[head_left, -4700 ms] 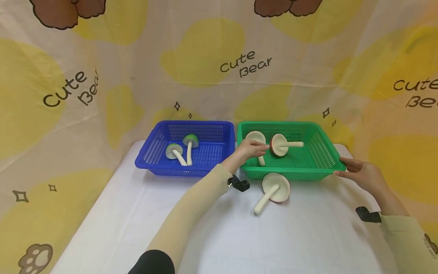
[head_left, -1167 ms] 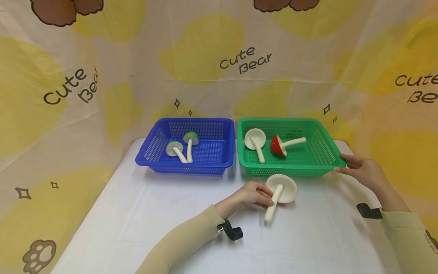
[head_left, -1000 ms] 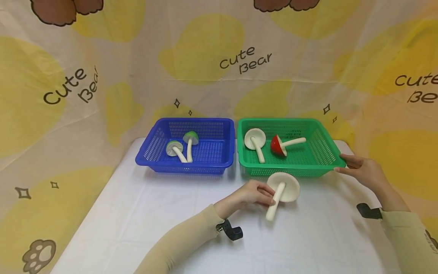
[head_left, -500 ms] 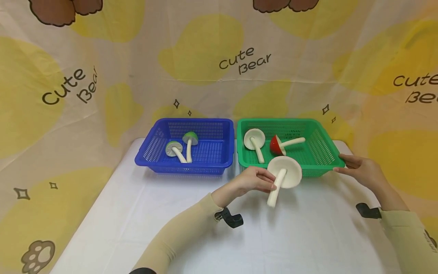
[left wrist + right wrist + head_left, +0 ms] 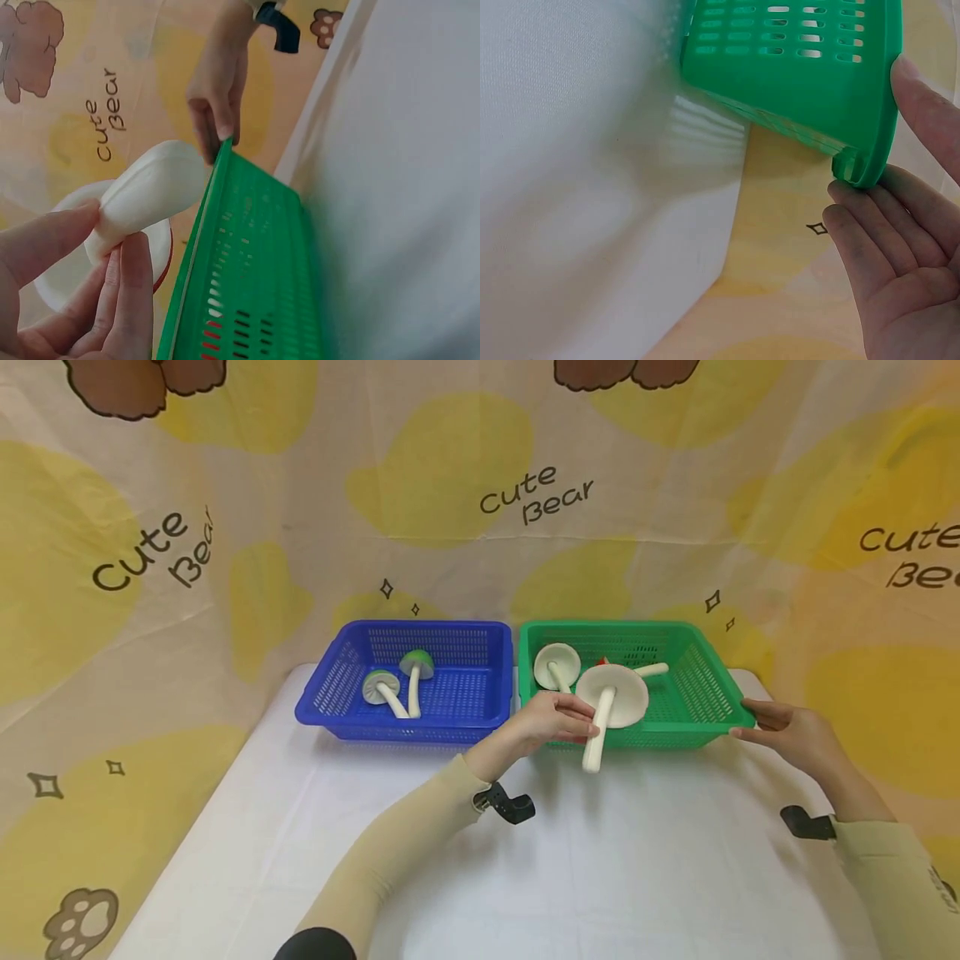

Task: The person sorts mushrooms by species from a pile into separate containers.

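My left hand (image 5: 553, 720) pinches the white stem of a toy mushroom (image 5: 612, 695) between thumb and fingers. Its pale underside faces me, and it overlaps the front rim of the green basket (image 5: 675, 727) in the head view. A red edge of its cap shows in the left wrist view, behind the stem (image 5: 154, 184). At the basket's right front corner my right hand (image 5: 802, 739) holds the rim, thumb (image 5: 922, 101) on one side and fingers beneath. Inside lie another pale-bottomed mushroom (image 5: 557, 665) and a red-capped one, mostly hidden except its stem (image 5: 651, 669).
Left of the green basket stands a blue basket (image 5: 457, 727) with two green-capped toy mushrooms (image 5: 417, 665) in it. Both baskets sit at the back of a white-covered table (image 5: 600, 868), before a patterned cloth backdrop (image 5: 450, 485).
My left hand went from the green basket to the mushroom on the table, took its stem, and lifted it up and away from me to the basket's front rim. My right hand stayed put.
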A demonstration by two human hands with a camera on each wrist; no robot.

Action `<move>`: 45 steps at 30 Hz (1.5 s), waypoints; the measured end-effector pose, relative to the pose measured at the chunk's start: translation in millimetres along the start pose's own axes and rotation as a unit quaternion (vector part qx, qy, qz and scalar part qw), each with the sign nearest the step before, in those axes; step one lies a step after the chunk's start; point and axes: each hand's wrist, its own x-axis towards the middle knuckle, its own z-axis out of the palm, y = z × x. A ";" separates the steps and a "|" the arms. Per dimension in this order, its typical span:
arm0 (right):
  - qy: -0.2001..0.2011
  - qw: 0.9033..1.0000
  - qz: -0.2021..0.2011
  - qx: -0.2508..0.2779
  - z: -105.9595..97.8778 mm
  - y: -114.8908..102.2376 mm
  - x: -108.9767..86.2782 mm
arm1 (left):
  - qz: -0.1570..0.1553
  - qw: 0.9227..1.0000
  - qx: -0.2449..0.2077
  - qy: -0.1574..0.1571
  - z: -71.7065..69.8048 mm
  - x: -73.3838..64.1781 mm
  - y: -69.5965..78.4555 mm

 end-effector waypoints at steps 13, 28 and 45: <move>0.003 1.000 -0.006 -0.004 1.5 0.3 0.3 | 0.004 0.998 0.051 0.038 -15.9 36.0 22.4; 0.011 1.000 -0.006 -0.011 -0.1 2.2 0.3 | -0.035 0.994 0.001 0.106 -28.1 65.9 26.1; 0.009 1.000 -0.010 -0.013 -1.3 2.1 1.4 | 0.018 0.992 0.058 0.115 -39.2 48.7 28.0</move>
